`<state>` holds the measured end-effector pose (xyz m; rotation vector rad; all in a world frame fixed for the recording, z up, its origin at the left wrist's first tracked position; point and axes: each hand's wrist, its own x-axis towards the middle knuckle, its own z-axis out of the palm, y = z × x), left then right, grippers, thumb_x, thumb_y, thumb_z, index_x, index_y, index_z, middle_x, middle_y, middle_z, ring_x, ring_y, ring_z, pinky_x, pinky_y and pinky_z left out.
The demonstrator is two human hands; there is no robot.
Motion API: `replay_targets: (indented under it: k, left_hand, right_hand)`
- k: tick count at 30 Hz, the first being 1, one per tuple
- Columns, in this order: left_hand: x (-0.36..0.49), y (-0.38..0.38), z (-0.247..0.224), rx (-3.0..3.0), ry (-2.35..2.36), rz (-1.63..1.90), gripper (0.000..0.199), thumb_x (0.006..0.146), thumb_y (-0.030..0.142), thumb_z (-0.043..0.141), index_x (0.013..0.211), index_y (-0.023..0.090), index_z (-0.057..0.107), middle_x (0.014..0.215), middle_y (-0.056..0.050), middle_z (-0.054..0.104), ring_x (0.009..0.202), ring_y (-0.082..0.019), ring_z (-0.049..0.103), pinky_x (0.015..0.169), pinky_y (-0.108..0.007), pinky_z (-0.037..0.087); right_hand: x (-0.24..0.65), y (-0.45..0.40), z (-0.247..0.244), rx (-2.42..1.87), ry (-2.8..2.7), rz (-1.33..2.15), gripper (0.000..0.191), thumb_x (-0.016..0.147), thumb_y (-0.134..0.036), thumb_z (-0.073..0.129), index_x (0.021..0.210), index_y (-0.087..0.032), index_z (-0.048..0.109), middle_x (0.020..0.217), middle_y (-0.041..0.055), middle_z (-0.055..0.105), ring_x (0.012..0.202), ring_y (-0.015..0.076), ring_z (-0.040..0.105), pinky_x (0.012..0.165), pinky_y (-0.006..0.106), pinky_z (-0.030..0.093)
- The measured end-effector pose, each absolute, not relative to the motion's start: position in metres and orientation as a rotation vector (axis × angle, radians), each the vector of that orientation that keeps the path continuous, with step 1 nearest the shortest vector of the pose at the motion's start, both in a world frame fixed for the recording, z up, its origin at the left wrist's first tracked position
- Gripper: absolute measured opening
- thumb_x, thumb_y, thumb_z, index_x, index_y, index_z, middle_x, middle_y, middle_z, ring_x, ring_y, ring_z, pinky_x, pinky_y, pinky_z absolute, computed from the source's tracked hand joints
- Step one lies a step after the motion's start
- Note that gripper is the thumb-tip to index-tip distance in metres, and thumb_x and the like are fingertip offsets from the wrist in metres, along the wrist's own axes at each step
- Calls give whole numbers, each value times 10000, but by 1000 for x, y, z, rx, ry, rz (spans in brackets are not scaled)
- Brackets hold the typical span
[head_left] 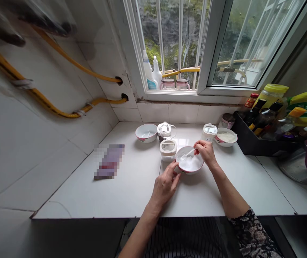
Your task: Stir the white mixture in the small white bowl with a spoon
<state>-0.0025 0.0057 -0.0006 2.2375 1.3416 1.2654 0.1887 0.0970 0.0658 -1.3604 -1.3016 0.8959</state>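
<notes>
A white bowl (190, 169) with a red-patterned outside holds a white, powdery substance. My left hand (166, 182) is at the bowl's left side, its fingers closed against the rim. Between the fingers of my right hand (205, 150) is the handle of a small white spoon (187, 154), its tip down in the white substance. Just left of the bowl stands a clear jar (168, 150) with a pale lid frame. Behind it is a second jar (164, 130) with dark contents. Another bowl (146, 138), with a spoon in it, sits further left.
At the back right stand a lidded jar (209, 132) and a bowl of pale contents (226, 138). A black bin (263, 145) of bottles and a glass-lidded pot (295, 166) are further right. A blurred flat item (110, 162) lies left on the white counter (140, 193).
</notes>
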Motion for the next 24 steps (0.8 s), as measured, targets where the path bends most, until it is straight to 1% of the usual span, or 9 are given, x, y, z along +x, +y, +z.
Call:
replay_targets:
  k: [3, 7, 9, 15, 20, 24]
  left_hand:
    - [-2, 6, -1, 2237, 1345, 1261, 408, 915, 121, 536, 1302, 238, 480, 1183, -76, 693, 743, -130, 717, 695, -251, 582]
    - [-2, 6, -1, 2232, 1338, 1264, 413, 918, 116, 531, 1309, 235, 474, 1204, -83, 685, 744, -125, 714, 699, -246, 580]
    - [-3, 6, -2, 2232, 1331, 1265, 416, 916, 113, 533, 1309, 234, 474, 1191, -80, 689, 740, -122, 713, 715, -247, 581]
    - [-3, 6, -1, 2231, 1334, 1264, 412, 915, 110, 536, 1303, 236, 480, 1162, -72, 695, 725, -120, 709, 712, -245, 580]
    - [-2, 6, 0, 2237, 1348, 1253, 417, 908, 103, 544, 1299, 230, 479, 1153, -79, 698, 727, -122, 710, 697, -242, 578]
    - [-2, 6, -1, 2242, 1342, 1256, 414, 909, 106, 536, 1298, 233, 476, 1176, -85, 693, 736, -126, 714, 714, -256, 586]
  right_hand:
    - [189, 97, 65, -1372, -1334, 864, 152, 606, -280, 484, 564, -208, 610, 424, -22, 566, 471, 143, 509, 548, 256, 420]
    - [184, 93, 65, -1370, -1527, 713, 153, 623, -233, 464, 561, -214, 603, 445, -23, 579, 490, 142, 528, 574, 254, 419]
    - [181, 90, 66, -1346, -1607, 701, 156, 623, -217, 457, 553, -217, 596, 446, -25, 579, 490, 139, 527, 580, 253, 418]
    - [183, 91, 68, -1313, -1491, 875, 144, 623, -244, 473, 581, -214, 606, 441, -31, 574, 482, 140, 525, 575, 258, 429]
    - [190, 98, 68, -1265, -1279, 1012, 135, 574, -266, 493, 564, -200, 611, 411, -21, 562, 447, 130, 484, 526, 254, 410]
    - [194, 101, 67, -1239, -1179, 1089, 137, 535, -250, 488, 543, -191, 612, 401, -10, 559, 431, 125, 481, 503, 251, 401]
